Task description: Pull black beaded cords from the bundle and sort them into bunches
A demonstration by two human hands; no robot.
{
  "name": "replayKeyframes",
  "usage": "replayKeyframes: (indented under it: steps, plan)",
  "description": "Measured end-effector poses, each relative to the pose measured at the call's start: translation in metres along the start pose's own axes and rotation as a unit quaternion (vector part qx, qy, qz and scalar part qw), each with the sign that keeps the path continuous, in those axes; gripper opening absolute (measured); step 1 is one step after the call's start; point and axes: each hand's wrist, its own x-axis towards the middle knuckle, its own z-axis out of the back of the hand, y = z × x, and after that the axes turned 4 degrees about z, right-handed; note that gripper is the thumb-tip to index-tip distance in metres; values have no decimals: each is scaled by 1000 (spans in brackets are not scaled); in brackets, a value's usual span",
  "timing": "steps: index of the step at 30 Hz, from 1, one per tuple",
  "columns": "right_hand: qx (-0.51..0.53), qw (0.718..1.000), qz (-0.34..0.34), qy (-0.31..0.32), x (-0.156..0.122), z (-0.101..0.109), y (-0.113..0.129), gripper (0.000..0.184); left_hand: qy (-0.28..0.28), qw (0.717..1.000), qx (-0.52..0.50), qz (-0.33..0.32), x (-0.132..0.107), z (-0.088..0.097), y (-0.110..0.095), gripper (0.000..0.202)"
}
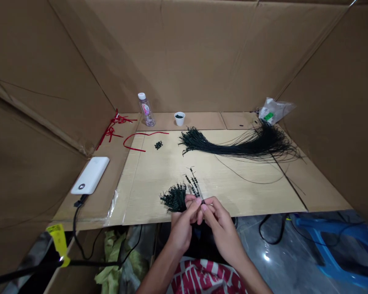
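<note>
Close together at the table's front edge, both of my hands are closed. My left hand [185,220] grips a thick bunch of dark beaded strands [175,198], whose beaded ends fan out to the left. Between the fingertips of my left hand and my right hand [217,216], a few separate beaded strands [194,183] stand up, tilted to the left. My right thumb and fingers pinch these strands near their lower part. Where the strands run below the hands is hidden.
A long bundle of dark strands [233,149] lies across the back right. Loose dark beads [158,145], a red ribbon [135,134], a white cup [179,119] holding dark beads, a bottle [146,110], a plastic bag [274,110] and a white power bank [90,175] surround the work area.
</note>
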Motion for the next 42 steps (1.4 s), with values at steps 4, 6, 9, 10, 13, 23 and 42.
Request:
replayKeyframes:
  steps: [4,6,9,10,13,23,42]
  plan:
    - [-2,1000,-6,-7,-5,2,-9,34,-2,1000,-17,6,1,-1,-1,59]
    - [-7,1000,-10,-16,-8,3,-11,35,-1,1000,-21,10,3,-1,-2,59]
    - [3,999,-13,-41,-8,2,-8,36,5,1000,-22,17,5,0,-2,60]
    - [11,999,-12,-50,-8,1,-6,37,8,1000,-20,20,5,0,-2,61]
    - [20,999,1,-48,-7,-5,2,38,15,999,-8,33,3,1,0,63]
    - [10,996,-14,-85,-6,-17,8,45,-9,997,28,77,1,0,5,76]
    - [-29,998,-37,52,-14,9,1,37,-53,998,3,38,7,3,-5,68]
